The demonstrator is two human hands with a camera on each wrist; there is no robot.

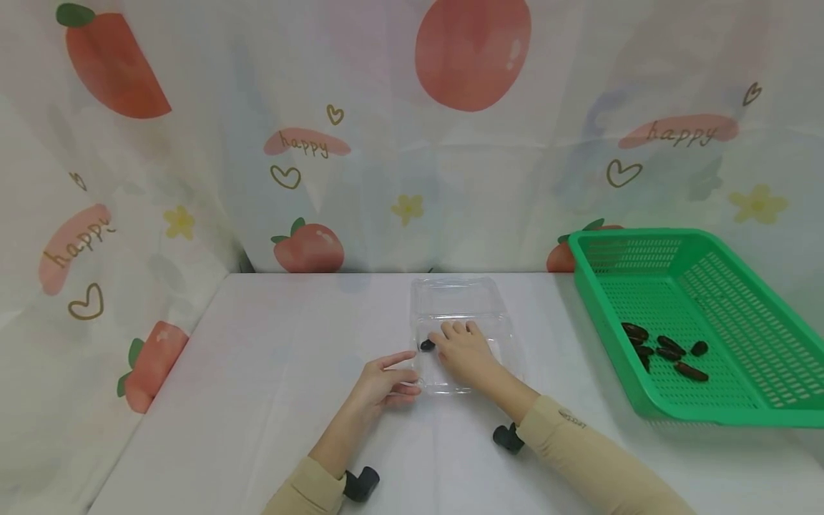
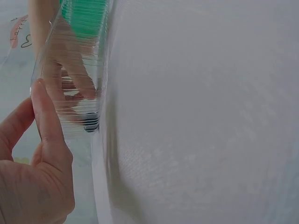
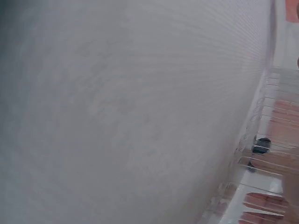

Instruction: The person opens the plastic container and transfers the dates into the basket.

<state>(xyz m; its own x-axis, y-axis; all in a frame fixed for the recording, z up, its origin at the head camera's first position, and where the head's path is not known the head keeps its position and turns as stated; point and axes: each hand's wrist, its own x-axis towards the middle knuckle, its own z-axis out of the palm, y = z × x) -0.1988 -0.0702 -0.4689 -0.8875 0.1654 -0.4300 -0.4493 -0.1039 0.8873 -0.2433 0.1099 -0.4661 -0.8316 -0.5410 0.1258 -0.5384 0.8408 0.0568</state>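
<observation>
A clear plastic clamshell box point(image 1: 465, 390) lies with its lid raised behind on the white table. Over its tray is my right hand point(image 1: 466, 354), fingers bent downward and spread. A dark brown date point(image 1: 428, 345) sits at the tray's left wall, against that hand's leftmost fingertip; I see no grip round it. Through the ribbed plastic, the left wrist view shows the same date point(image 2: 91, 122) low beside the fingers. My left hand point(image 1: 384, 385) touches the box's left side with extended fingers. In the right wrist view the box point(image 3: 268, 121) only enters at the right edge.
At the right stands a green perforated basket point(image 1: 650, 397) with several dark dates point(image 1: 692, 371) in it. A printed cloth point(image 1: 380, 236) hangs behind and along the left of the table point(image 1: 290, 343).
</observation>
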